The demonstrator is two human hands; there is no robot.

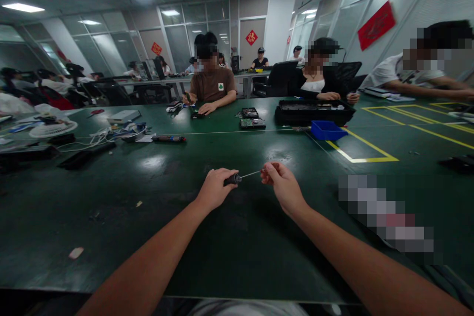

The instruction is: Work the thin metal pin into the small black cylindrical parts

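Note:
My left hand (216, 187) is closed round the black handle of a small screwdriver (237, 177), held level above the dark green table (155, 217). The thin metal shaft points right toward my right hand (281, 183). That hand pinches at the shaft's tip with its fingers pressed together; whether a tiny part sits between them I cannot make out. Both forearms reach in from the bottom edge.
Across the table lie a blue bin (327, 130), a black tray (313, 111), circuit boards (252, 118), another screwdriver (169, 138) and a tangle of cables (111, 136). Yellow tape lines (365, 150) mark the right side. Several people sit at the far edge.

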